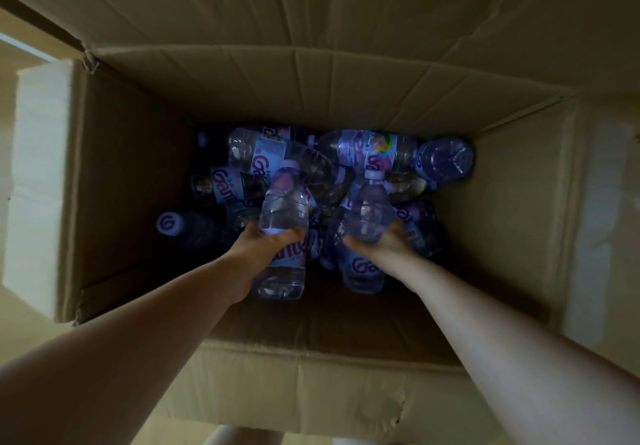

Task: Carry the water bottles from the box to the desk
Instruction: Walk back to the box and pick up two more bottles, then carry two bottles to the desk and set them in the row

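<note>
I look straight down into a large open cardboard box (pixel 131 174). Several clear water bottles (pixel 374 154) with blue labels lie jumbled on its dark bottom. My left hand (pixel 256 250) grips one bottle (pixel 284 209) round its middle, cap pointing away from me. My right hand (pixel 388 244) grips a second bottle (pixel 369 212) the same way, cap toward the far wall. Both held bottles sit just above the pile. The desk is out of view.
The box flaps stand open: a wide one at the far side (pixel 311 22), a short one at the left (pixel 41 181), one at the right (pixel 602 223). The near wall (pixel 311 382) lies under my forearms. Pale floor shows at the left.
</note>
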Demonstrator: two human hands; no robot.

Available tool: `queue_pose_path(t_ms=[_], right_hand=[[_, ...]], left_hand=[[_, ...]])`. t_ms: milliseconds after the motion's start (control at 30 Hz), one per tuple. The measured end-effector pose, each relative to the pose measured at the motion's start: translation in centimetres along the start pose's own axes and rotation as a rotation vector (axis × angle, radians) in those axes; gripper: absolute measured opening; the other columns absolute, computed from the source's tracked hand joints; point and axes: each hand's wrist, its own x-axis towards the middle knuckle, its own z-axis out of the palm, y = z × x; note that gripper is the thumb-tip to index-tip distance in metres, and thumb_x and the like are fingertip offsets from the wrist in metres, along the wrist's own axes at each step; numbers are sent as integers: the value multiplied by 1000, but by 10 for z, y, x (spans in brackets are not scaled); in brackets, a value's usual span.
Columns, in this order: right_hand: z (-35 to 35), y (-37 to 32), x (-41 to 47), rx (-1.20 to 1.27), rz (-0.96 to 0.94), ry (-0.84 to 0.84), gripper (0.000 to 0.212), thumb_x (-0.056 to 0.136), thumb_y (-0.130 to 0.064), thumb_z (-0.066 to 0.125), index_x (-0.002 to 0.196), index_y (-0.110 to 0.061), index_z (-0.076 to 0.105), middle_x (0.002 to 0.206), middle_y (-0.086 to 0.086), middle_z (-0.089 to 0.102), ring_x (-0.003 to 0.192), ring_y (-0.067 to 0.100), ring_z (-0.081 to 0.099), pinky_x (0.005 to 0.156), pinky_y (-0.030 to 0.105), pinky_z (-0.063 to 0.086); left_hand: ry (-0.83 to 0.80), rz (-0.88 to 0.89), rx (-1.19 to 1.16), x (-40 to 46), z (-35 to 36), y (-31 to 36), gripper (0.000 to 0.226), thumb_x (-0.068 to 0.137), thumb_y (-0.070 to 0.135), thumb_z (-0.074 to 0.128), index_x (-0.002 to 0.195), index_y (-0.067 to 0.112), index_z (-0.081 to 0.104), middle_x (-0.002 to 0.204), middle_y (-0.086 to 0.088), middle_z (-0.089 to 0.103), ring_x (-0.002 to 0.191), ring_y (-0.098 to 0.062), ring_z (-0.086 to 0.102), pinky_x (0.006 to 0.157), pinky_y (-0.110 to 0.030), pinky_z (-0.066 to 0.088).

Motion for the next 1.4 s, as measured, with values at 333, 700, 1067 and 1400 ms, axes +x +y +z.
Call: queue_pose_path(t_ms=[333, 700, 1067, 1400], right_hand=[[27, -3, -5, 118, 6, 291, 85, 70, -31, 86, 130, -14, 29, 122, 8, 54, 98, 25, 57, 75, 26, 40], [24, -58, -93, 111, -66, 282, 74, 69, -46, 81, 121, -11, 41, 110, 7, 60, 88, 23, 59, 72, 30, 47], [35, -138, -294, -214, -315, 309, 60, 72, -49, 76, 103, -20, 34, 113, 5, 59, 95, 26, 61, 70, 30, 43], [82, -208, -474, -400, -751, 371, 64, 74, -48, 75, 117, -14, 40, 120, 5, 54, 104, 27, 61, 77, 38, 54]], left_hand=[[-31, 38, 19, 4, 2, -1, 37, 76, 30, 78, 106, 21, 57, 98, -11, 69, 87, -28, 68, 73, -39, 57], [58, 56, 1, -68, -38, 16, 55, 76, 30, 79, 119, 10, 51, 104, -21, 66, 89, -37, 68, 76, -48, 58], [251, 224, -95, -231, -82, 25, 47, 71, 33, 81, 104, 12, 55, 88, -7, 66, 74, -20, 64, 58, -29, 51], [481, 380, -383, -396, -163, 15, 43, 69, 26, 80, 99, 17, 51, 92, -4, 66, 86, -23, 67, 73, -41, 56]])
